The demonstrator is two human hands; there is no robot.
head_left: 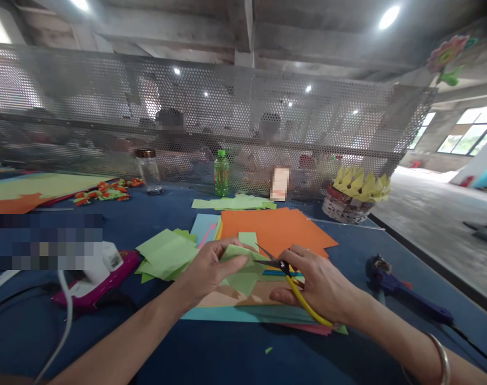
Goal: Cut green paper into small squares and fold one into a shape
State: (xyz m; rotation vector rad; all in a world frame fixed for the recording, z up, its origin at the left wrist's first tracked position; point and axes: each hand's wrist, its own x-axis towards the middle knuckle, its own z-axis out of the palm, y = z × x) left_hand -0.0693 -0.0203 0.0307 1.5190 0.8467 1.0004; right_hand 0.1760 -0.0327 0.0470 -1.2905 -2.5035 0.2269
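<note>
My left hand (216,270) pinches a light green sheet of paper (244,278) between thumb and fingers. In my right hand (319,280) is a pair of scissors (301,297) with yellow handles and dark blades. The blades are spread apart at the right edge of the green paper; whether they touch it I cannot tell. Beneath both hands lies a stack of coloured sheets, with an orange sheet (275,227) at the back and a light blue one (227,314) at the front. To the left is a loose pile of green paper squares (167,251).
A purple and white power strip (94,283) with cables sits at left, a blue glue gun (411,294) at right. Along the back stand a glass jar (150,174), a green bottle (221,174) and a basket (343,206) with yellow paper points. A perforated metal screen (235,107) rises behind.
</note>
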